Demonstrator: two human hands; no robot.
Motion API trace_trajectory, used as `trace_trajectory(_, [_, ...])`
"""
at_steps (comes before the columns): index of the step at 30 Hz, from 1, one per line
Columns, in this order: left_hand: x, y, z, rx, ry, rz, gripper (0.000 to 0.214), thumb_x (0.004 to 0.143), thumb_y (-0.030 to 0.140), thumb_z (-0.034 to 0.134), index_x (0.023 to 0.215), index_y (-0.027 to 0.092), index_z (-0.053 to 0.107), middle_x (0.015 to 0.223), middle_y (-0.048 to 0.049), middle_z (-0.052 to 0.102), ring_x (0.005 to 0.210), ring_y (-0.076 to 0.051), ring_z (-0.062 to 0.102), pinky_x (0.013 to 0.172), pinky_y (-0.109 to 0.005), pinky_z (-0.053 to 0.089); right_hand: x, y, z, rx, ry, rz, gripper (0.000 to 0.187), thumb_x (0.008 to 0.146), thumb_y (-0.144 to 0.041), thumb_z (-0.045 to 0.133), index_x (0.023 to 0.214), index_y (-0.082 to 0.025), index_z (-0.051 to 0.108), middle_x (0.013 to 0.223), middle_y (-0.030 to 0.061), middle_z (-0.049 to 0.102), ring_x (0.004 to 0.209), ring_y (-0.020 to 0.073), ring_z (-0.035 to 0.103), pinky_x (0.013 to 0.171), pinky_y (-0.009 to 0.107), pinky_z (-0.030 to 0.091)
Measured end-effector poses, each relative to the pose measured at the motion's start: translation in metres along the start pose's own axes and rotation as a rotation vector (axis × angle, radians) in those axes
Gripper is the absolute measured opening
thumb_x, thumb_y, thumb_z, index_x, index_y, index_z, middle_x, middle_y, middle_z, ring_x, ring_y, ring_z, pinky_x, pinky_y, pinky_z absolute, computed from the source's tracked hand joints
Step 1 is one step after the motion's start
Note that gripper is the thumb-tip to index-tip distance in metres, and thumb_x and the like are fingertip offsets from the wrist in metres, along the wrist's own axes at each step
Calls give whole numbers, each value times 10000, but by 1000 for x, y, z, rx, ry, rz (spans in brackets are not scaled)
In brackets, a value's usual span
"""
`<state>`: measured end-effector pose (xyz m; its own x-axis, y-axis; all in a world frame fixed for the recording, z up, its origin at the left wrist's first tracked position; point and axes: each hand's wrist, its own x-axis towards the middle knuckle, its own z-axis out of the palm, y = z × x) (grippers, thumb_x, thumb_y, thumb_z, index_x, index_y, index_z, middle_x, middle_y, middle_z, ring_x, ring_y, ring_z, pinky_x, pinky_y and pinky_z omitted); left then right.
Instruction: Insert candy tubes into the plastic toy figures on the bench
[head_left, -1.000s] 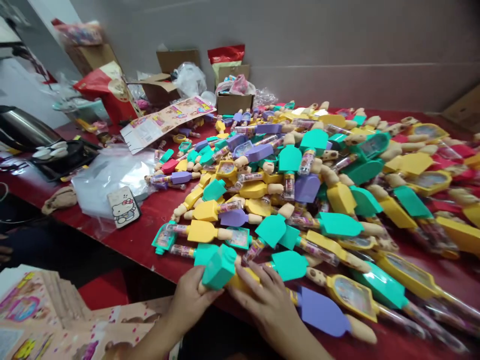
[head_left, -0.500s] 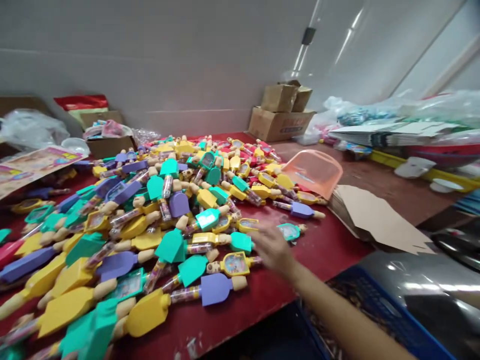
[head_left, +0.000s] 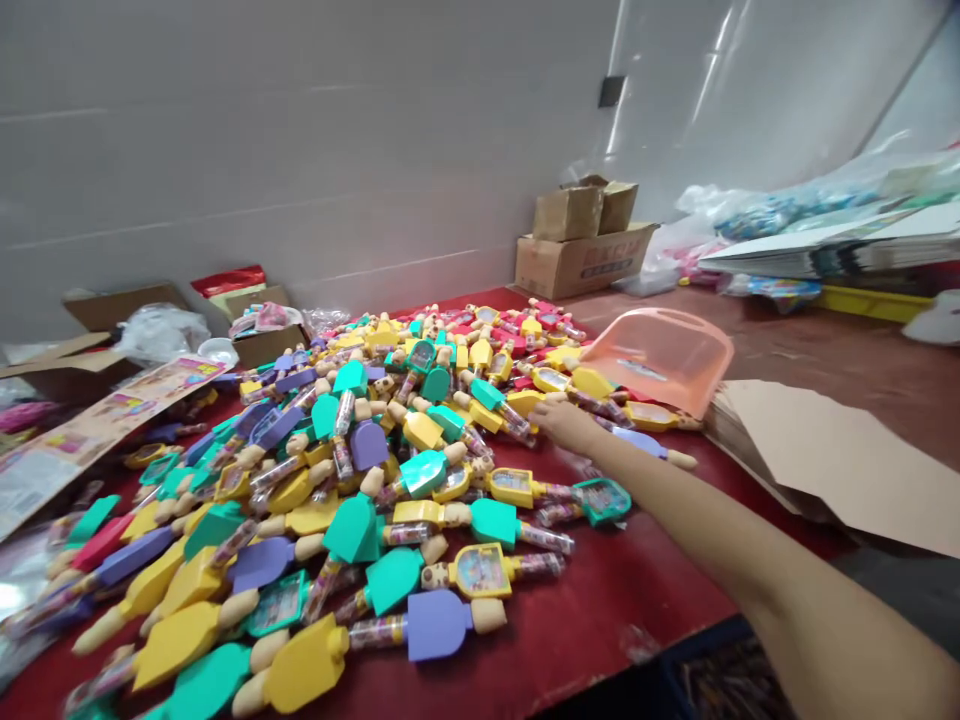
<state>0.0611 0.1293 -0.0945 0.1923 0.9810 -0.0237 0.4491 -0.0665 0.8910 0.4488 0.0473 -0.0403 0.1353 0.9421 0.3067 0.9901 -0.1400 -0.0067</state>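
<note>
**A:** What is the right hand [head_left: 566, 425] doing at this moment?

**B:** The bare forearm [head_left: 712, 535] is stretching in from the lower right, above the dark red table [head_left: 637, 640], and the hand is reaching the edge of the toy pile.

**A:** Is it gripping something?

**B:** The fingers [head_left: 544, 413] are lying close together and pointing left. They are touching the toys, but I cannot tell if they are pinching one piece.

**A:** Which piece is lying nearest?

**B:** A flat lilac plastic paddle toy [head_left: 637, 442] is lying just beside the wrist. Its long axis is running almost left to right, its beige peg is pointing right, and its clear candy tube is pointing left toward the fingers.

**A:** And farther away?

**B:** A big heap of yellow, teal and lilac toys [head_left: 375, 470] is spreading over the table. A pink plastic basket [head_left: 660, 360] is tilting at the far edge, tan cardboard sheets [head_left: 832, 450] are lying on the right, and brown cardboard boxes [head_left: 581, 260] are standing beyond them.
</note>
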Motion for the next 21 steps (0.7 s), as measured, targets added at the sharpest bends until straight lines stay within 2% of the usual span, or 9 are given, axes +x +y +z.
trace_trajectory(3, [-35, -15, -24, -56, -77, -134, 396, 808, 563, 358, 945, 264, 578, 727, -30, 666, 550, -208, 620, 354, -269, 433, -31, -26, -17, 126, 200, 46, 149, 957, -262, 497, 999, -124, 534, 1010, 92, 556, 965, 243, 545, 826, 424, 467])
trace_trajectory(5, [-66, -19, -48, -93, -133, -213, 515, 735, 661, 431, 948, 214, 572, 655, -41, 641, 431, -161, 552, 314, -224, 370, -64, -60, -33, 241, 288, 55, 183, 994, -258, 352, 1054, -127, 465, 975, 129, 552, 919, 260, 557, 768, 404, 481])
trace_trajectory(6, [-81, -16, -58, -138, -212, -251, 587, 676, 699, 490, 962, 192, 562, 638, -39, 630, 389, -135, 513, 307, -209, 346, -81, -80, -42, 309, 283, 21, 186, 1000, -281, 329, 1052, -146, 446, 908, 111, 563, 834, 241, 576, 696, 352, 494])
trace_trajectory(8, [-103, -2, -72, -271, -491, -332, 708, 552, 705, 627, 998, 165, 525, 664, -34, 624, 376, -95, 471, 323, -191, 340, -112, -119, -60, 426, 221, -99, 187, 1000, -329, 333, 1069, -191, 438, 828, 64, 574, 683, 196, 573, 575, 278, 475])
trace_trajectory(11, [-110, 27, -72, -406, -887, -434, 741, 500, 565, 773, 1050, 171, 473, 791, -24, 618, 547, -101, 536, 423, -169, 402, -136, -170, -77, 543, 46, -397, 226, 1016, -252, 271, 1149, -188, 441, 828, 61, 581, 690, 184, 558, 565, 270, 438])
trace_trajectory(13, [-108, 42, -67, -375, -976, -454, 664, 531, 498, 782, 1030, 172, 487, 806, -9, 597, 619, -107, 540, 453, -160, 410, -138, -194, -81, 516, -12, -517, 239, 1015, -215, 274, 1153, -153, 458, 770, 50, 566, 632, 184, 517, 526, 285, 383])
trace_trajectory(15, [-108, 50, -67, -311, -1023, -450, 556, 557, 448, 768, 959, 161, 512, 750, 17, 569, 571, -86, 500, 438, -154, 387, -134, -211, -82, 461, -10, -587, 269, 1020, -215, 256, 1099, -127, 497, 714, 39, 549, 581, 184, 479, 506, 302, 339])
trace_trajectory(18, [-119, 52, -76, -176, -1119, -445, 421, 571, 398, 753, 834, 160, 527, 631, 62, 519, 487, -61, 428, 425, -154, 343, -130, -228, -86, 404, -61, -742, 393, 1027, -203, 172, 1018, -101, 551, 665, 29, 542, 540, 176, 470, 484, 315, 333])
trace_trajectory(21, [-137, 48, -90, -14, -1139, -337, 358, 583, 405, 759, 752, 165, 555, 622, 65, 533, 553, -76, 464, 495, -160, 352, -135, -242, -91, 351, -142, -914, 480, 1012, -151, 98, 1036, -87, 573, 664, 30, 560, 530, 170, 507, 462, 318, 364])
